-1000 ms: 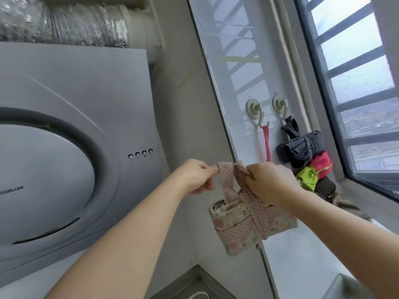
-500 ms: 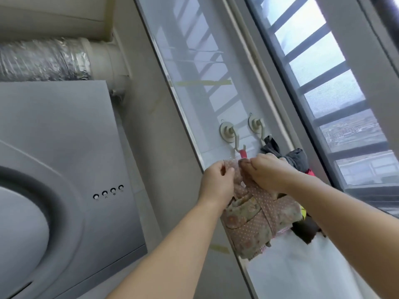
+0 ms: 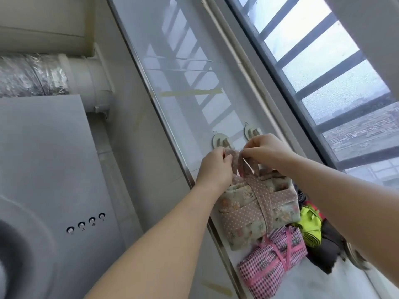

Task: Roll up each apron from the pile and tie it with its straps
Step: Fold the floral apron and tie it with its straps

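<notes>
A: How far along am I?
B: Your left hand and right hand both pinch the strap just below the hook. The floral roll hangs under them, tied. The checked roll looks done too. I can't see the pile.

Matt floral cloth apron roll, crinkled foil duct, glossy wall panel, brushed-metal hood.
</notes>
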